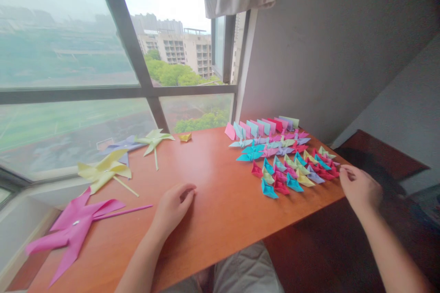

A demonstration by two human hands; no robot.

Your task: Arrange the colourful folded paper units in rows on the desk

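Observation:
My left hand [174,207] lies on its side on the wooden table [213,224], its fingers curled in and nothing showing in them. At the table's right edge, my right hand [360,187] has its fingers drawn together beside the end of the rows of folded paper boats [294,183]. Whether anything is pinched there is hidden. The boats are red, blue, yellow, green and purple. Behind them stand rows of folded paper cranes [252,151] and, farther back, a row of paper planes [263,127] standing on edge.
Paper pinwheels lie on the left: a magenta one [74,224], a yellow one [105,171], a purple one [125,145] and a pale green one [154,139]. A small yellow paper boat [185,137] sits near the window [195,90]. A grey wall [309,55] rises at the right.

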